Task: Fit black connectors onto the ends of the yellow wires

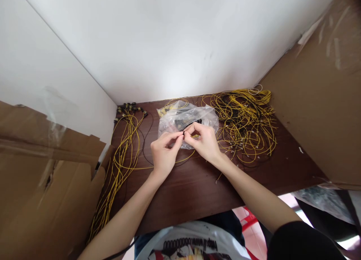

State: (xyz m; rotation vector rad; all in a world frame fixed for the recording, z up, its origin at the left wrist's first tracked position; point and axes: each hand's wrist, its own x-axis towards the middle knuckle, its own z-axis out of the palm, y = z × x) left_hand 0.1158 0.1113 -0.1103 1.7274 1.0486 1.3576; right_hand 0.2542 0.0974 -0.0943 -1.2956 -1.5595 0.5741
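Note:
My left hand [164, 150] and my right hand [203, 140] meet over the middle of a dark wooden table [197, 192]. Both pinch a small dark part [184, 133] on the end of a thin yellow wire [180, 160] that trails off to the left. The fingertips of the two hands touch. Just behind the hands lies a crumpled clear plastic bag [186, 117] with small dark parts inside.
A tangled heap of yellow wires [245, 121] lies at the right back. A long bundle of yellow wires with dark end plugs [121, 154] runs down the left side. Cardboard boxes stand at the left [42, 177] and right [318, 102]; a white wall rises behind.

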